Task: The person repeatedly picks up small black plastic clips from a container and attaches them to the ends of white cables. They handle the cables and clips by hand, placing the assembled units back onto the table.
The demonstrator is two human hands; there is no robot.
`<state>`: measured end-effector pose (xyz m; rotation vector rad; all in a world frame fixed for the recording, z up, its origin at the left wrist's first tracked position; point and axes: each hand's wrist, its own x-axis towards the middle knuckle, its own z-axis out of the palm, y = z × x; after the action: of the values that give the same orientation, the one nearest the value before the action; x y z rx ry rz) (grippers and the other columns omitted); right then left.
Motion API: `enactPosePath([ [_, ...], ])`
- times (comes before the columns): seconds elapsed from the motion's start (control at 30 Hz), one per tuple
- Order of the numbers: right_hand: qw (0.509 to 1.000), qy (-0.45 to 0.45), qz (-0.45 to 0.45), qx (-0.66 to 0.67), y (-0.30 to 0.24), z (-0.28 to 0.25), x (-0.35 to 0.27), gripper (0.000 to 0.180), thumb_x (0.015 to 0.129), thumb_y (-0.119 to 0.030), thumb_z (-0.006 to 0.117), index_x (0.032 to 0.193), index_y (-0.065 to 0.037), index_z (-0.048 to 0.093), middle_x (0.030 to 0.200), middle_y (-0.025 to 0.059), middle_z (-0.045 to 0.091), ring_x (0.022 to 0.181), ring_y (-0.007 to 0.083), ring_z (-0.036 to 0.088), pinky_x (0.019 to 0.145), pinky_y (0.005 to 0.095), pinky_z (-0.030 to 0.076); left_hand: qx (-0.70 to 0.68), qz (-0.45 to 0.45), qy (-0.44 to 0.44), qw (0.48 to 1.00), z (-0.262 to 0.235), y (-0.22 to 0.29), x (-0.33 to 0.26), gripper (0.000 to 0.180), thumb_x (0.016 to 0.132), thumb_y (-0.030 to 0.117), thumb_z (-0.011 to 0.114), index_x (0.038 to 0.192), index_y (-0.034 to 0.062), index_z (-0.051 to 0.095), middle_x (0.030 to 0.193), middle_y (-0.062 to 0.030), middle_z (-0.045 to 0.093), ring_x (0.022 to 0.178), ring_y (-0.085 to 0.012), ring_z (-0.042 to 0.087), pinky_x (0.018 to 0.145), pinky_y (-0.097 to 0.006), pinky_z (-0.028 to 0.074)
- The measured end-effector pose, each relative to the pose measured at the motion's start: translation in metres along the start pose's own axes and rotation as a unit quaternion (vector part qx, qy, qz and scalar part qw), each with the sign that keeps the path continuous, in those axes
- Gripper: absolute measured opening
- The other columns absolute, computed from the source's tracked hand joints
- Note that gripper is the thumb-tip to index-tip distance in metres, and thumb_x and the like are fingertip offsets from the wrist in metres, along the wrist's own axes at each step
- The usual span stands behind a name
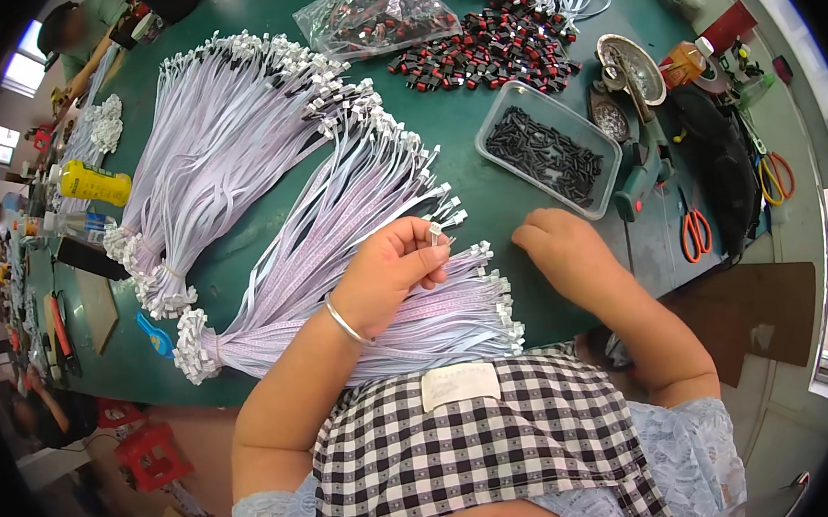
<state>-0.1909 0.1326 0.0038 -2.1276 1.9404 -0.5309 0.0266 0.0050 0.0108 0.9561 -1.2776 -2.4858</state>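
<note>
- Left hand pinches one white connector on a lilac ribbon cable, lifted clear of the bundle for handling.
- Right hand rests loosely curled and empty on the green tabletop, close to the tray of black parts.

Bright, even daylight from windows at left; sharp centre, soft shadows (edges bend, corners black).

Thin silver bangle, black-and-white checked apron, pale blue lace sleeves.
</note>
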Motion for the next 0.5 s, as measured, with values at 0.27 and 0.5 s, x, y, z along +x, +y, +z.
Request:
enactPosePath([
  [0.27,0.842,0.006,0.191,0.505,-0.026,-0.01,0.022,0.013,0.081,-0.001,0.061,0.094,0.0,0.062,0.082,0.0053,0.063,0.073,0.0127,0.062,0.065,0.0244,0.05,0.0,-0.012,-0.032,0.999,0.001,-0.004,-0.001,0.009,0.087,0.01,0.059,0.094,0.0066,0.055,0.082,0.0012,0.055,0.071,-0.0091,0.052,0.066,-0.022,0.042],
  [0.5,0.788,0.008,0.221,0.575,-0.036,0.003,0.026,0.011,0.083,-0.002,0.061,0.093,0.003,0.062,0.079,0.0055,0.064,0.071,0.0093,0.061,0.063,0.0223,0.049,0.008,-0.011,-0.034,0.999,0.003,-0.004,-0.001,0.008,0.087,0.01,0.059,0.094,0.0064,0.055,0.083,0.0018,0.055,0.072,-0.0083,0.052,0.067,-0.023,0.043],
])
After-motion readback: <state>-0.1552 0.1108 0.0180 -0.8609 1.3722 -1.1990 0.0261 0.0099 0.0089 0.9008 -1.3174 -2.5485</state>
